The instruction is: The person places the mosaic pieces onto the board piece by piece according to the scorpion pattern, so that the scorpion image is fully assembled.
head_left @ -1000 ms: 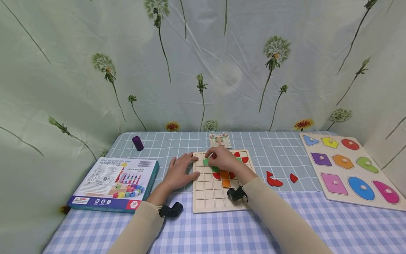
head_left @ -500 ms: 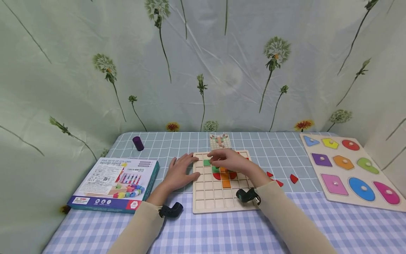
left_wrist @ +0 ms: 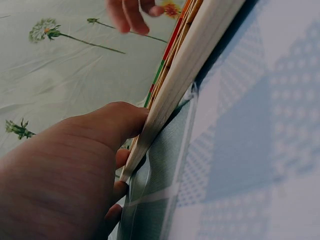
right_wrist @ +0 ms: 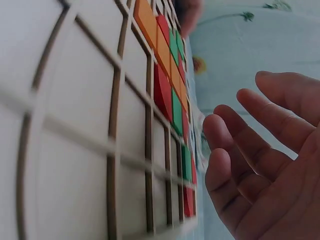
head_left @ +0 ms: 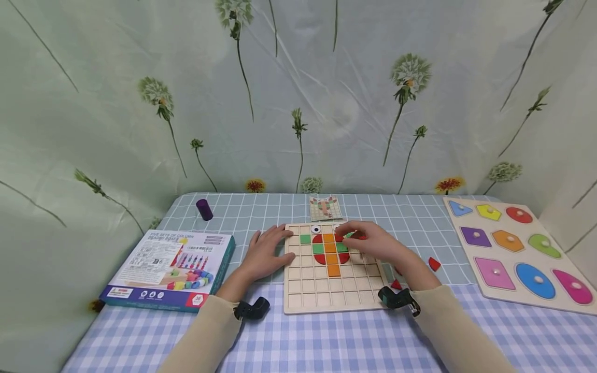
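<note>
A wooden grid board [head_left: 308, 286] lies on the table, bearing a column of orange tiles [head_left: 333, 270], green tiles [head_left: 305, 239], red rounded pieces [head_left: 319, 258] and a white eye piece [head_left: 316, 229]. My left hand [head_left: 266, 254] rests at its left edge with fingers spread. In the left wrist view, my thumb [left_wrist: 132, 119] touches the board's side. My right hand [head_left: 380, 243] hovers over the board's upper right, partly covering the pieces there. Its fingers [right_wrist: 260, 150] are loosely bent, and nothing shows between them in the right wrist view.
Behind the board stands a small pattern card [head_left: 325, 209]. Loose red quarter-circle pieces [head_left: 434, 263] lie to the right, some partly behind my right arm. A knobbed shape puzzle [head_left: 501, 267] is far right; a beads box [head_left: 163, 269] and purple cylinder [head_left: 204, 210] are left.
My right hand has moved right from the board's upper middle, uncovering the eye piece and the orange, green and red pieces below it. My left hand stays at the board's edge.
</note>
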Demonstrator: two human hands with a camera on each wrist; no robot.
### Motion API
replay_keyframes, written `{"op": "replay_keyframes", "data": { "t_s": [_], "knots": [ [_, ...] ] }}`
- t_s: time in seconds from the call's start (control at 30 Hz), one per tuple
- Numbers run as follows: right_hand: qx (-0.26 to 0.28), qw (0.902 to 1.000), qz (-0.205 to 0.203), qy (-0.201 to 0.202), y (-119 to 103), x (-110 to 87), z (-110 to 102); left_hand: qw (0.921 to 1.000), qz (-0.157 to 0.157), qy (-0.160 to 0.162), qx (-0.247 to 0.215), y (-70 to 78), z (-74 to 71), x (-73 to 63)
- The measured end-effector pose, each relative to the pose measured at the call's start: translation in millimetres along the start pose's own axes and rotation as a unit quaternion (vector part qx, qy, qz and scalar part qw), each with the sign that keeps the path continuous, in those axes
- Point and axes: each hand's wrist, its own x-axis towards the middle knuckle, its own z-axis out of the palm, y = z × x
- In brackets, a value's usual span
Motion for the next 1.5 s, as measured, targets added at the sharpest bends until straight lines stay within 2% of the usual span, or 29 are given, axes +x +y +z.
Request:
{"op": "replay_keyframes", "data": {
  "t_s": [0.17, 0.47, 0.9, 1.5],
  "knots": [
    [-0.016, 0.9990, 0.039, 0.017, 11.6, -12.6, -13.4, 0.9999, 0.006, 0.009, 0.002, -1.1, 0.7, 0.0],
    [-0.040, 0.9968, 0.064, 0.027, 35.6, -31.1, -27.4, 1.0000, 0.002, 0.006, 0.003, 0.0, 1.0, 0.1],
    [-0.058, 0.9967, 0.056, 0.010, 56.8, -46.8, -40.1, 0.9999, -0.003, 0.007, 0.007, 1.1, 1.0, 0.5],
    [-0.048, 0.9958, 0.019, -0.076, 80.3, -61.0, -57.9, 0.9999, -0.003, 0.014, 0.009, 2.0, 2.1, -0.3]
  ]
}}
